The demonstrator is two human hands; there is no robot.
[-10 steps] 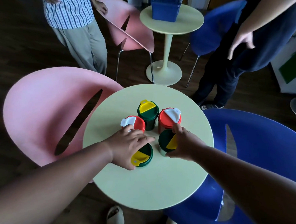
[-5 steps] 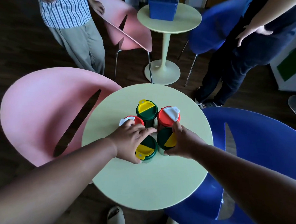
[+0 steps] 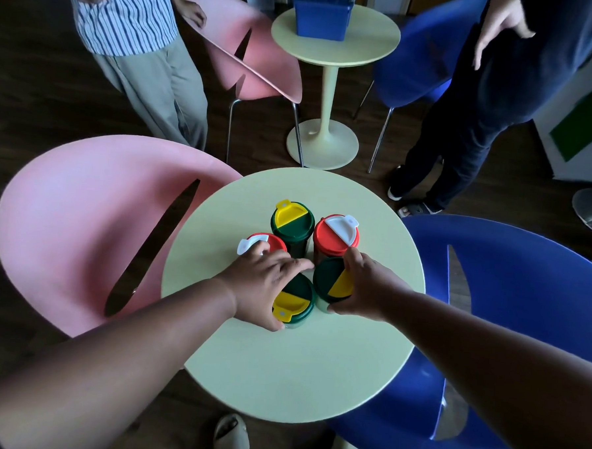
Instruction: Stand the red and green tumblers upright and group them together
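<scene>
Five lidded tumblers stand upright in a tight cluster a little above the centre of the round pale-yellow bench [image 3: 290, 371]. The left hand [image 3: 262, 284] lies over the lower-left green tumbler [image 3: 294, 301], hiding its left side; thumb at the near edge and fingers reaching across the far edge, the grip closes around it. The same hand covers most of the left red tumbler [image 3: 262, 245], of which only the white flap and a strip of red lid show. The right hand [image 3: 366, 290] curls around the lower-right green tumbler [image 3: 331, 281], its grip pressed on the body, with the right half of the lid and the whole wall hidden under the palm. The upper green tumbler [image 3: 292, 222] and the upper red tumbler [image 3: 335, 234] stand uncovered, close beside each other. How much the tumbler bodies touch cannot be told under the lids.

The lower half of the bench is bare, as is a band along its right and upper rim. A pink chair [image 3: 82, 227] presses against the left edge, a blue chair [image 3: 510, 304] against the right. Two standing people are cut off at the top of the frame.
</scene>
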